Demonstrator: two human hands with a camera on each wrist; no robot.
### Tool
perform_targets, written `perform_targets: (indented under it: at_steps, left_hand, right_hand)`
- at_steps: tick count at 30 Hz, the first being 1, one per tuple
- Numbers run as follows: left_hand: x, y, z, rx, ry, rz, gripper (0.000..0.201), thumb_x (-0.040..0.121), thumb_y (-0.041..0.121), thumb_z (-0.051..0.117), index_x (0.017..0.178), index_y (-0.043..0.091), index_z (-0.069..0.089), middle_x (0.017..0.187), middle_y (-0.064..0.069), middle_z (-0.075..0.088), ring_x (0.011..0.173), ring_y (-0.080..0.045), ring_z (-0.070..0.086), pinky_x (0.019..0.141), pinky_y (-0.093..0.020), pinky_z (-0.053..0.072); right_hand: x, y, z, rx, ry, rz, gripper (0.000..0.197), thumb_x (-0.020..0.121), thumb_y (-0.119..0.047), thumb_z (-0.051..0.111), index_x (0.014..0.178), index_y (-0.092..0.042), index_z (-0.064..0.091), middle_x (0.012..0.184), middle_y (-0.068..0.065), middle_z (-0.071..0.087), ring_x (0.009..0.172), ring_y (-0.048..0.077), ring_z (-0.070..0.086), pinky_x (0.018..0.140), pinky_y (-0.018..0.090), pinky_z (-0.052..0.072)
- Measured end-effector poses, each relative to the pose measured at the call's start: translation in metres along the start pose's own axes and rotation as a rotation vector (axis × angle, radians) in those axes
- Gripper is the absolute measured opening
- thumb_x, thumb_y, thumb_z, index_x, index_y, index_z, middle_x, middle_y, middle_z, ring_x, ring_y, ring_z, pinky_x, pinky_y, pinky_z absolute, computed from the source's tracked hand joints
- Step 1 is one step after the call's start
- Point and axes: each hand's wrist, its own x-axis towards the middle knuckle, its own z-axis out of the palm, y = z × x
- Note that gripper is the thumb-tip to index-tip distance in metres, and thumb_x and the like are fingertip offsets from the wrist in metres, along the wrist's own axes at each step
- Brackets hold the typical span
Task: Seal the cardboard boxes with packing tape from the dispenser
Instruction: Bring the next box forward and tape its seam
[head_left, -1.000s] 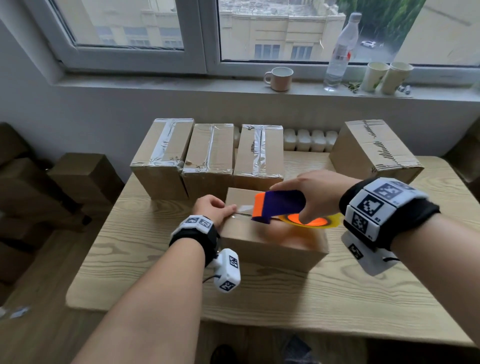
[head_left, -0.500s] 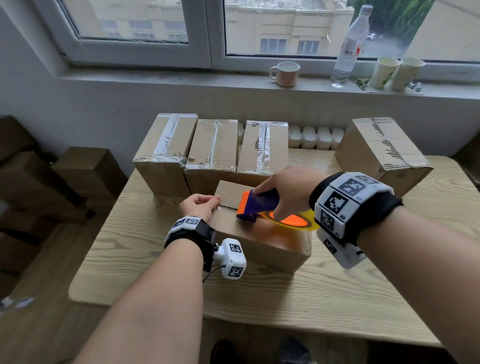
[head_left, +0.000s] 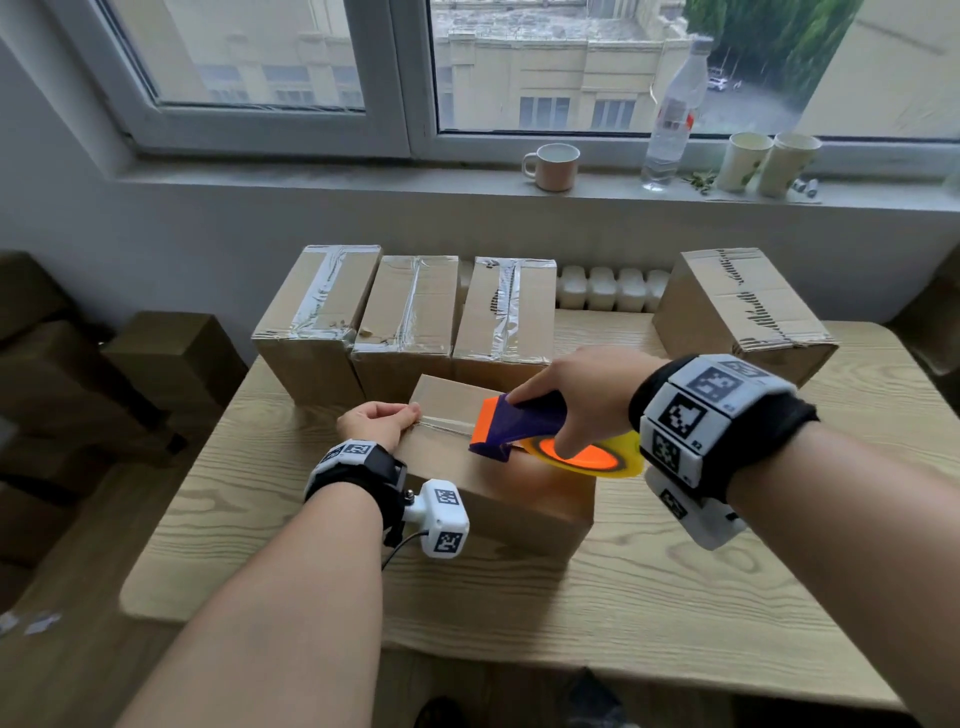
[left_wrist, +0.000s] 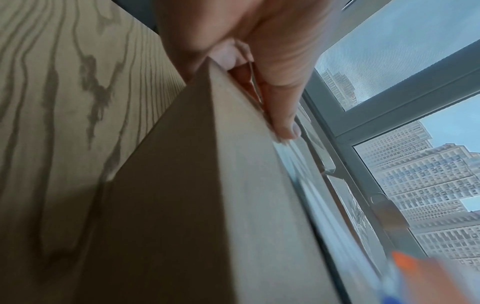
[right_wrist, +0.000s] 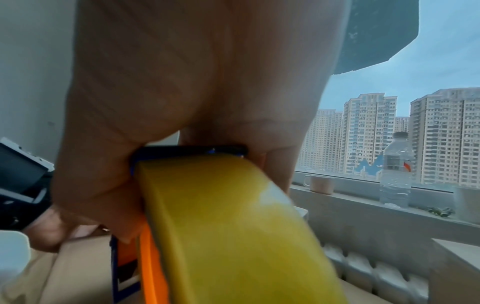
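Note:
A plain cardboard box (head_left: 511, 501) lies on the wooden table (head_left: 649, 597) in front of me. My left hand (head_left: 379, 423) holds its left end, thumb (left_wrist: 281, 115) pressed on the top edge, the other fingers curled down the end face. A strip of clear tape (head_left: 447, 425) runs along the top seam from that thumb to the dispenser. My right hand (head_left: 582, 397) grips the purple and orange tape dispenser (head_left: 517, 426) with its yellow roll (head_left: 597, 457), (right_wrist: 233, 236), which rests on the box's top near the middle. The box (left_wrist: 233, 205) fills the left wrist view.
Three taped boxes (head_left: 410, 312) stand in a row behind the box, another box (head_left: 737, 306) at the back right. More boxes (head_left: 171, 358) are stacked on the floor at left. A mug (head_left: 556, 166), bottle (head_left: 672, 114) and paper cups (head_left: 769, 163) stand on the windowsill.
My right hand has drawn the dispenser rightward along the box top, leaving a visible strip of tape behind it. My left hand stays at the left end.

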Motion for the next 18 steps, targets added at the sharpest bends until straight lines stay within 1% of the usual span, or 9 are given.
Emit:
perform_targets:
  at_steps: [2, 5, 8, 11, 12, 14, 15, 16, 18]
  left_hand:
    - [0.000, 0.000, 0.000, 0.000, 0.007, 0.001, 0.018, 0.074, 0.016, 0.082, 0.066, 0.015, 0.066, 0.068, 0.001, 0.064, 0.060, -0.011, 0.057, 0.052, -0.020, 0.044]
    - [0.000, -0.001, 0.001, 0.005, 0.013, 0.001, 0.018, 0.073, 0.016, 0.082, 0.066, 0.016, 0.066, 0.069, 0.000, 0.065, 0.062, -0.013, 0.058, 0.054, -0.020, 0.044]
    - [-0.001, 0.000, 0.001, 0.016, 0.025, 0.003, 0.017, 0.073, 0.015, 0.082, 0.066, 0.015, 0.067, 0.070, 0.001, 0.065, 0.062, -0.012, 0.058, 0.059, -0.022, 0.044]
    - [-0.002, 0.000, 0.004, 0.033, 0.049, 0.013, 0.017, 0.073, 0.017, 0.082, 0.067, 0.015, 0.067, 0.072, -0.001, 0.066, 0.066, -0.016, 0.059, 0.062, -0.025, 0.048]
    - [-0.003, 0.000, 0.006, 0.045, 0.065, 0.023, 0.015, 0.074, 0.017, 0.082, 0.069, 0.013, 0.067, 0.075, -0.003, 0.067, 0.068, -0.017, 0.060, 0.065, -0.027, 0.050]
    - [-0.004, 0.001, 0.009, 0.098, 0.096, 0.073, 0.014, 0.076, 0.017, 0.079, 0.081, 0.010, 0.068, 0.086, -0.008, 0.068, 0.078, -0.021, 0.063, 0.072, -0.029, 0.050]
    - [-0.004, 0.002, 0.011, 0.155, 0.107, 0.116, 0.020, 0.076, 0.021, 0.078, 0.090, 0.010, 0.068, 0.095, -0.010, 0.068, 0.087, -0.023, 0.064, 0.077, -0.031, 0.050]
    - [-0.005, 0.002, 0.013, 0.256, 0.115, 0.153, 0.034, 0.075, 0.030, 0.077, 0.102, 0.013, 0.065, 0.105, -0.011, 0.065, 0.099, -0.026, 0.062, 0.085, -0.034, 0.049]
    - [-0.017, 0.006, 0.019, 0.585, 0.084, 0.193, 0.078, 0.065, 0.056, 0.075, 0.130, 0.024, 0.048, 0.126, -0.009, 0.050, 0.119, -0.028, 0.048, 0.100, -0.040, 0.041]
  right_hand:
    - [-0.006, 0.008, 0.001, 0.007, -0.005, 0.015, 0.068, 0.074, -0.037, 0.068, 0.136, -0.051, 0.044, 0.106, -0.016, 0.058, 0.090, 0.014, 0.052, 0.074, 0.030, 0.049]
    - [-0.014, 0.018, 0.002, 0.011, -0.009, 0.022, 0.067, 0.075, -0.038, 0.068, 0.135, -0.051, 0.044, 0.102, -0.017, 0.054, 0.090, 0.013, 0.051, 0.070, 0.027, 0.043]
    - [-0.021, 0.024, 0.005, -0.013, -0.019, 0.026, 0.067, 0.074, -0.038, 0.068, 0.135, -0.052, 0.044, 0.111, -0.016, 0.060, 0.094, 0.015, 0.054, 0.073, 0.029, 0.047]
    - [-0.023, 0.025, 0.008, -0.037, -0.028, 0.048, 0.067, 0.073, -0.040, 0.067, 0.135, -0.052, 0.043, 0.116, -0.015, 0.060, 0.095, 0.015, 0.051, 0.076, 0.029, 0.047]
    - [-0.021, 0.023, 0.008, -0.042, -0.028, 0.045, 0.066, 0.073, -0.040, 0.067, 0.134, -0.052, 0.044, 0.115, -0.015, 0.060, 0.095, 0.015, 0.051, 0.074, 0.029, 0.046]
    - [-0.016, 0.020, 0.008, -0.050, -0.032, 0.028, 0.063, 0.073, -0.039, 0.067, 0.131, -0.052, 0.048, 0.112, -0.015, 0.062, 0.096, 0.015, 0.053, 0.073, 0.029, 0.048]
    - [-0.014, 0.018, 0.007, -0.054, -0.038, 0.024, 0.061, 0.073, -0.039, 0.067, 0.130, -0.051, 0.049, 0.111, -0.015, 0.062, 0.096, 0.015, 0.054, 0.073, 0.029, 0.049]
    - [-0.013, 0.018, 0.007, -0.057, -0.046, 0.024, 0.060, 0.073, -0.038, 0.067, 0.129, -0.050, 0.051, 0.110, -0.014, 0.063, 0.095, 0.015, 0.054, 0.072, 0.029, 0.049]
    - [-0.010, 0.018, 0.006, -0.061, -0.058, 0.032, 0.057, 0.074, -0.038, 0.066, 0.128, -0.048, 0.052, 0.109, -0.013, 0.063, 0.094, 0.015, 0.054, 0.071, 0.029, 0.049]
